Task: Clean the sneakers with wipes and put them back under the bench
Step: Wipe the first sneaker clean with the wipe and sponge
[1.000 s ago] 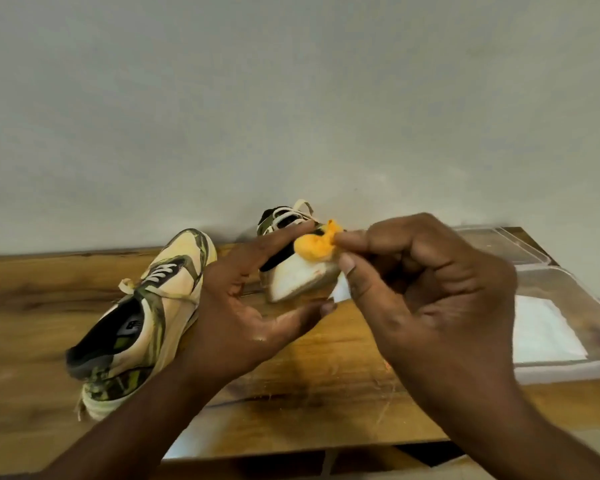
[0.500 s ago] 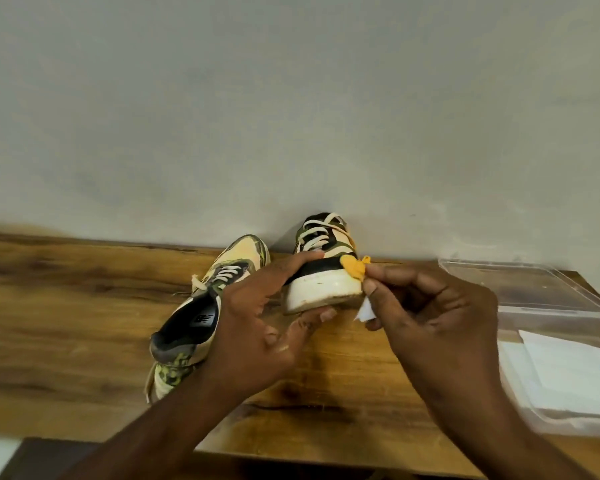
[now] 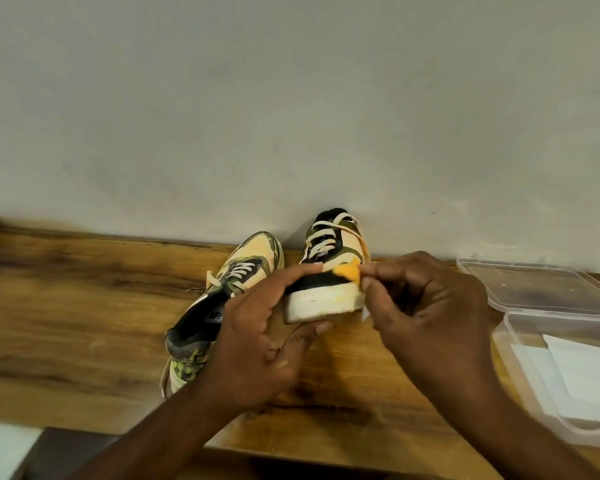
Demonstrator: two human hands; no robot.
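- The left hand (image 3: 257,344) has its grip round the heel of the raised sneaker (image 3: 329,271), thumb on top, fingers under the sole.
- The right hand (image 3: 426,317) pinches a wipe (image 3: 365,311) against the heel's three o'clock side, by the orange patch.
- The second sneaker (image 3: 219,306) lies on the worktop (image 3: 66,323) at nine o'clock of the held one.
- The open wipe box (image 3: 565,372) sits at three o'clock.
- Judged step: wiping the first shoe's heel; next probably calls for turning it to reach unwiped sides.
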